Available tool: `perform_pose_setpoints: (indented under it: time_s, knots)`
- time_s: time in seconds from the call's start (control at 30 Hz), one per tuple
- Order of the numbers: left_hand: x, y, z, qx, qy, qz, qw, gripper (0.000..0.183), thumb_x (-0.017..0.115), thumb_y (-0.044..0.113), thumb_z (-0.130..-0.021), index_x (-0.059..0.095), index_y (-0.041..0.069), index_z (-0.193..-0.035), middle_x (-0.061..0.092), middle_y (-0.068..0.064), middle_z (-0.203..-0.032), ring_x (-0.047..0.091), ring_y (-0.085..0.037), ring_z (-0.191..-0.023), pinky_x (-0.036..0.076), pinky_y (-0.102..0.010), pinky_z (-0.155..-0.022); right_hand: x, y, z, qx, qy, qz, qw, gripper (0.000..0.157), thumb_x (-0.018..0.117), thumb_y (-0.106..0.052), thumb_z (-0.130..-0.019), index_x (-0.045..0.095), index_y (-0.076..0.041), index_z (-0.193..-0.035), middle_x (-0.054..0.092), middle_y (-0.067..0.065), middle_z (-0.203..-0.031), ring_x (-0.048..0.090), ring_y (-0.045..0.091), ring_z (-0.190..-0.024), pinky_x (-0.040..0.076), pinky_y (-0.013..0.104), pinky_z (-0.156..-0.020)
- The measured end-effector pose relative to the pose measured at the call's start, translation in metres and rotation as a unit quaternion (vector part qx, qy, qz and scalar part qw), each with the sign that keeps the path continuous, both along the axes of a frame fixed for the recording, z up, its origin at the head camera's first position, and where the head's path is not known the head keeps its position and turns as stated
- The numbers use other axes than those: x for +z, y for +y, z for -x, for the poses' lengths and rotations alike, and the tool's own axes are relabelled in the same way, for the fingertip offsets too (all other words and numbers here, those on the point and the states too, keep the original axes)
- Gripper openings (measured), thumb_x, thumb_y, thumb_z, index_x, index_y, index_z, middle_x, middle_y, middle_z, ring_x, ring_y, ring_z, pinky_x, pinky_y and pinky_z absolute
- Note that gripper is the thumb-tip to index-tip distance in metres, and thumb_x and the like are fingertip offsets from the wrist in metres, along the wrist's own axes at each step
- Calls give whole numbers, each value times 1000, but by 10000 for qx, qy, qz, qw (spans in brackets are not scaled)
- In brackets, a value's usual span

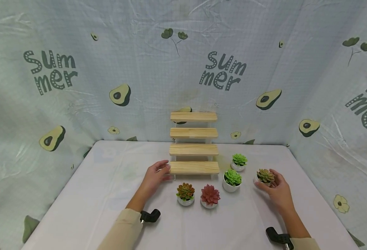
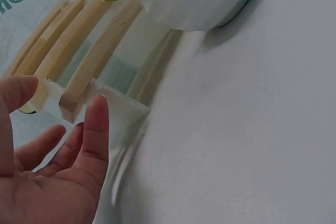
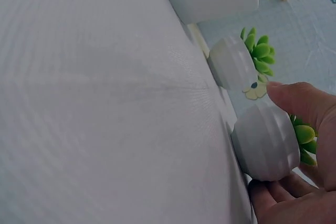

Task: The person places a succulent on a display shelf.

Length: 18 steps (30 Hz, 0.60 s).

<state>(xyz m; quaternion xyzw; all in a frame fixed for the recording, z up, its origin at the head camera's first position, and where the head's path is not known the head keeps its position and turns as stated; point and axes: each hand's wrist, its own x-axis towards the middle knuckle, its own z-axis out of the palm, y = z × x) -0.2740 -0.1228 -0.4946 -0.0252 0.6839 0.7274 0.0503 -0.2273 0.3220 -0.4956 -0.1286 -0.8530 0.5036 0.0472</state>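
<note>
My right hand (image 1: 278,191) holds a small potted succulent (image 1: 266,176) with brownish-green leaves at the right of the table. In the right wrist view the thumb lies along one side of its white ribbed pot (image 3: 266,142) and the fingers curl round the other. Beside the left end of a four-step wooden stand (image 1: 194,168), my left hand (image 1: 154,177) has its fingers loosely bent. The left wrist view shows the end of the lowest plank (image 2: 79,95) between thumb and fingers, with nothing gripped.
In front of the stand are an orange-green succulent (image 1: 185,192) and a red succulent (image 1: 210,196), both in white pots. Two bright green succulents, a nearer one (image 1: 232,178) and a farther one (image 1: 239,160), stand right of it. A printed cloth (image 1: 146,69) hangs behind the white table (image 1: 108,173).
</note>
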Motion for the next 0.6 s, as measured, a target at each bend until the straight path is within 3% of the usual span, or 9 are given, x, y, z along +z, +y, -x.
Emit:
perform_pose_setpoints:
  time_s: [0.1,0.13,0.27,0.33,0.6]
  knots:
    - [-2,2,2,9,-21,-252,9997,46,61,15,-92,48,2,-134,51,-16,-121,59,-19,-93,58,-37,-78,-1,0,0,5,-57,26,10000,101,76,-43,-76,16,-11,-151,29,16,-152,34,30,-137,36,40,-108]
    - [-2,2,2,27,-61,-329,9994,45,62,13,-91,49,2,-134,51,-15,-120,58,-18,-93,58,-37,-77,-1,1,0,13,-60,44,10000,101,76,-43,-76,17,-10,-151,29,17,-152,34,30,-137,38,38,-108]
    - [-3,5,5,87,-192,-467,9987,46,65,10,-89,51,3,-132,49,-14,-119,59,-17,-91,58,-37,-77,-4,3,0,29,-49,61,10000,97,75,-42,-77,21,-7,-149,33,18,-149,36,30,-135,42,11,-92]
    - [-3,6,6,124,-239,-506,9984,47,65,9,-88,51,3,-132,49,-14,-118,59,-17,-90,58,-36,-78,-6,5,1,21,-36,18,10000,95,75,-42,-77,23,-6,-149,34,19,-148,37,30,-134,39,4,-83]
    - [-4,9,7,277,-216,-677,9971,47,65,2,-86,52,0,-131,51,-15,-115,60,-19,-90,58,-36,-76,-9,5,2,-108,-152,-77,9998,96,75,-44,-76,25,-4,-148,37,19,-146,40,29,-132,42,6,-83]
